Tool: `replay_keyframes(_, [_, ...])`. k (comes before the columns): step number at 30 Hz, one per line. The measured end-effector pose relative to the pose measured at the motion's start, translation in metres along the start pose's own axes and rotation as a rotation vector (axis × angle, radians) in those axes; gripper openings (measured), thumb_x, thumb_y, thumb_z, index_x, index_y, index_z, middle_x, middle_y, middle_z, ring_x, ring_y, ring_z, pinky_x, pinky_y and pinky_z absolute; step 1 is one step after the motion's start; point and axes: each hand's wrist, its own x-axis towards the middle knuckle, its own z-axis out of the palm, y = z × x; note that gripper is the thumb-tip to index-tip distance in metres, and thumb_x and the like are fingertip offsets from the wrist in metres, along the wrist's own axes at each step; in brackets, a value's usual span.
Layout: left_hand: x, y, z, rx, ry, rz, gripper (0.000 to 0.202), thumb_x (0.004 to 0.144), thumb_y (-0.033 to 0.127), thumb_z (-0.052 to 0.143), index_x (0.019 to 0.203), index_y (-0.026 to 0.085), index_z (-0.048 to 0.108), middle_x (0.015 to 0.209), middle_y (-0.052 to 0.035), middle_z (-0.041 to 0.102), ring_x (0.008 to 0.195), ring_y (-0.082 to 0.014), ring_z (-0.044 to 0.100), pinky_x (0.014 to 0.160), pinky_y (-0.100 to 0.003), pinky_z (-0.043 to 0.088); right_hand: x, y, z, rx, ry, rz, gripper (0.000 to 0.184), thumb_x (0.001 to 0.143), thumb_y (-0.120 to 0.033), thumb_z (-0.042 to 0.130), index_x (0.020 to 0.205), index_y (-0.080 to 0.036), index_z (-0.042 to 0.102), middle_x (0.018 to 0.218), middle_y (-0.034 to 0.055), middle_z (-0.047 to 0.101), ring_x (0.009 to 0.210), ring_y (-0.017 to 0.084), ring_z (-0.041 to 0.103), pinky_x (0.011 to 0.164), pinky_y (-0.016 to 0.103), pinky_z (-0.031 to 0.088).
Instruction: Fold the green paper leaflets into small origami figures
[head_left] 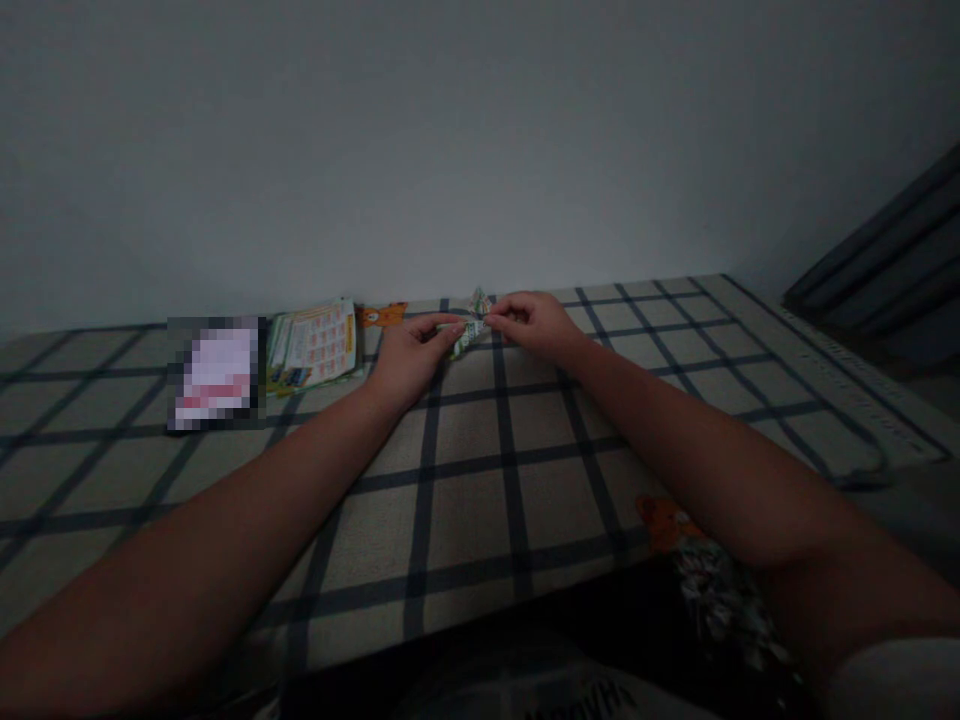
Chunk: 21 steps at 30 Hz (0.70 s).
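Observation:
A small folded piece of printed paper [466, 338], green and white, is held between my two hands above the checked cloth. My left hand [414, 355] pinches its left end between thumb and fingers. At its right end, my right hand [531, 322] has thumb and forefinger closed on the paper. One pointed part of the paper sticks up between the hands. The exact folds are too small and dark to make out.
A checked cloth [472, 500] covers the table against a plain wall [480, 140]. Left of my hands lie a stack of printed sheets [319, 342] and a blurred-out item [217, 372]. A pile of small crumpled or folded pieces [724, 600] sits near my right elbow.

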Motion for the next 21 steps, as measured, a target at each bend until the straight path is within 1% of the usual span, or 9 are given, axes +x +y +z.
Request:
replay_keyframes(4, [-0.0015, 0.001, 0.0002, 0.046, -0.034, 0.026, 0.032, 0.076, 0.047, 0.082, 0.092, 0.019, 0.082, 0.091, -0.0061, 0.08, 0.082, -0.0204, 0.07, 0.079, -0.031, 0.055, -0.0015, -0.0022, 0.0013, 0.022, -0.002, 0.036, 0.027, 0.084, -0.041, 0.065, 0.082, -0.014, 0.068, 0.07, 0.0019, 0.064, 0.067, 0.013, 0.054, 0.064, 0.027, 0.041])
replay_keyframes(6, [-0.0012, 0.0, -0.0001, 0.071, -0.052, 0.042, 0.029, 0.075, 0.045, 0.082, 0.087, 0.019, 0.082, 0.088, -0.006, 0.079, 0.08, -0.0195, 0.069, 0.078, -0.031, 0.054, -0.0023, -0.0021, 0.0027, 0.076, -0.009, 0.068, 0.026, 0.083, -0.04, 0.065, 0.08, -0.015, 0.067, 0.07, 0.0017, 0.063, 0.066, 0.013, 0.054, 0.063, 0.026, 0.042])
replay_keyframes(8, [-0.0003, -0.0024, -0.0003, 0.078, -0.063, 0.044, 0.03, 0.074, 0.045, 0.083, 0.087, 0.018, 0.081, 0.084, -0.0055, 0.078, 0.076, -0.0178, 0.067, 0.075, -0.03, 0.053, -0.0028, -0.0021, 0.004, 0.152, -0.021, 0.101, 0.027, 0.081, -0.042, 0.067, 0.08, -0.015, 0.066, 0.071, 0.0018, 0.064, 0.065, 0.012, 0.055, 0.061, 0.026, 0.043])
replay_keyframes(12, [0.0023, -0.0071, 0.0002, 0.001, -0.066, 0.003, 0.037, 0.072, 0.049, 0.085, 0.09, 0.017, 0.081, 0.079, -0.0047, 0.076, 0.066, -0.0145, 0.063, 0.065, -0.027, 0.05, -0.0029, -0.0027, 0.0041, 0.262, 0.011, 0.142, 0.035, 0.079, -0.049, 0.072, 0.085, -0.014, 0.068, 0.073, 0.0025, 0.065, 0.062, 0.012, 0.056, 0.059, 0.025, 0.046])
replay_keyframes(15, [0.0031, -0.0062, 0.0012, -0.067, -0.039, -0.017, 0.041, 0.071, 0.05, 0.086, 0.093, 0.017, 0.08, 0.084, -0.0055, 0.077, 0.067, -0.0141, 0.063, 0.065, -0.027, 0.051, -0.0023, -0.0025, 0.0025, 0.296, 0.033, 0.152, 0.043, 0.079, -0.055, 0.074, 0.091, -0.014, 0.071, 0.077, 0.0036, 0.068, 0.062, 0.011, 0.056, 0.059, 0.025, 0.048])
replay_keyframes(18, [0.0028, -0.0029, 0.002, -0.093, -0.018, -0.011, 0.041, 0.07, 0.05, 0.087, 0.093, 0.016, 0.08, 0.086, -0.0058, 0.078, 0.07, -0.0146, 0.065, 0.067, -0.027, 0.053, -0.002, -0.0015, 0.0016, 0.308, -0.04, 0.16, 0.047, 0.076, -0.056, 0.078, 0.094, -0.014, 0.073, 0.083, 0.0049, 0.07, 0.067, 0.012, 0.059, 0.061, 0.025, 0.05])
replay_keyframes(21, [0.0023, -0.0011, 0.0022, -0.094, -0.006, -0.005, 0.042, 0.068, 0.051, 0.088, 0.091, 0.016, 0.081, 0.086, -0.0063, 0.078, 0.07, -0.0151, 0.066, 0.067, -0.027, 0.054, -0.0023, -0.0005, 0.0017, 0.278, -0.109, 0.151, 0.045, 0.077, -0.056, 0.077, 0.09, -0.013, 0.074, 0.078, 0.0043, 0.068, 0.069, 0.013, 0.06, 0.062, 0.025, 0.049])
